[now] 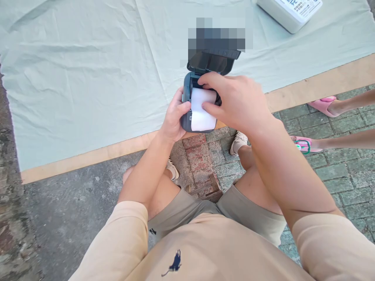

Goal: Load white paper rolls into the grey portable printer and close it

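Two hands at table edge, left hand [173, 119] grip closed on printer [199, 99], right hand [234, 102] fingers pressing paper roll [202, 110], cloth [88, 74] beyond

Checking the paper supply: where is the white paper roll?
Head view, centre: the white paper roll sits inside the open printer, between left hand and right hand.

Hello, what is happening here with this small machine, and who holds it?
A seated person holds a small dark printer with its lid open. The left hand grips its side, and the right hand presses on the white paper roll inside. Behind it lies a pale green cloth on a board. Another person's feet in pink sandals are at the right.
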### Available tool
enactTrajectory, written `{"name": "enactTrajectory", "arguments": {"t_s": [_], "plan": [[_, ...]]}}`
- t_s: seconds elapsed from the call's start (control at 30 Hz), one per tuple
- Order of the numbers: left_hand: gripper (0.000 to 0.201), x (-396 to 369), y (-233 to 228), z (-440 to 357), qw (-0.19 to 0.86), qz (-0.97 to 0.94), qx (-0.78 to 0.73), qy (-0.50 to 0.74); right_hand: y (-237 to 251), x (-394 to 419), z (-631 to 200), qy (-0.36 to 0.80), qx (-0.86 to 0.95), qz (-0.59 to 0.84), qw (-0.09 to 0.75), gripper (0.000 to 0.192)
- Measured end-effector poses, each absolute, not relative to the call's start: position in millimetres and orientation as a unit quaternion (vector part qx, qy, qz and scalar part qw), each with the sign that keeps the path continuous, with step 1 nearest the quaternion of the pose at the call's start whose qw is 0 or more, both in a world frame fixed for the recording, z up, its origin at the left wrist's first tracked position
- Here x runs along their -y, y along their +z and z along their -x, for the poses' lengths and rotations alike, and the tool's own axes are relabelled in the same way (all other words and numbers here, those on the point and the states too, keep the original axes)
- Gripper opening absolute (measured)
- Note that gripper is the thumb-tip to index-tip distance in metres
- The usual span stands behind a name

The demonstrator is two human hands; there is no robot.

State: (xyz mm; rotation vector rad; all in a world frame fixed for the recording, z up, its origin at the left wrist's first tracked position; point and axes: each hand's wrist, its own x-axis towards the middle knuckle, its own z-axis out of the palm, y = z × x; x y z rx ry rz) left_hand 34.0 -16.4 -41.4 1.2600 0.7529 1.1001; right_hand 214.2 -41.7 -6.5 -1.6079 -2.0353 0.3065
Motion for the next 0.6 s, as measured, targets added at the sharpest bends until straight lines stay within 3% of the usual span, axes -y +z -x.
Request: {"name": "enactTrajectory", "arguments": {"t_s": [0.1, 0.17, 0.27, 0.33, 0.4, 0.47, 0.53, 0.6], "plan": [[0.065, 16, -44, -35, 0.592, -0.552, -0.337, 0.481, -7, 43, -215, 0.117, 0.744, 0.607, 0.256, 0.046], [0.063, 15, -43, -36, 0.601, -0.544, -0.332, 0.482, -10, 42, -219, 0.125, 0.743, 0.579, 0.311, 0.042], [0.051, 12, -42, -36, 0.612, -0.516, -0.317, 0.508, -14, 39, -231, 0.173, 0.720, 0.455, 0.494, 0.038], [0.042, 8, -40, -35, 0.619, -0.490, -0.322, 0.522, -18, 31, -242, 0.249, 0.637, 0.369, 0.629, 0.045], [0.040, 4, -39, -34, 0.629, -0.462, -0.336, 0.528, -24, 20, -254, 0.341, 0.521, 0.339, 0.705, 0.048], [0.040, 1, -37, -33, 0.634, -0.437, -0.348, 0.534, -34, 7, -265, 0.400, 0.433, 0.371, 0.717, 0.040], [0.040, 0, -36, -33, 0.639, -0.424, -0.351, 0.537, -48, -4, -277, 0.387, 0.423, 0.424, 0.702, 0.034], [0.042, 0, -35, -33, 0.643, -0.423, -0.352, 0.532, -65, -12, -289, 0.335, 0.450, 0.477, 0.677, 0.042]]}}
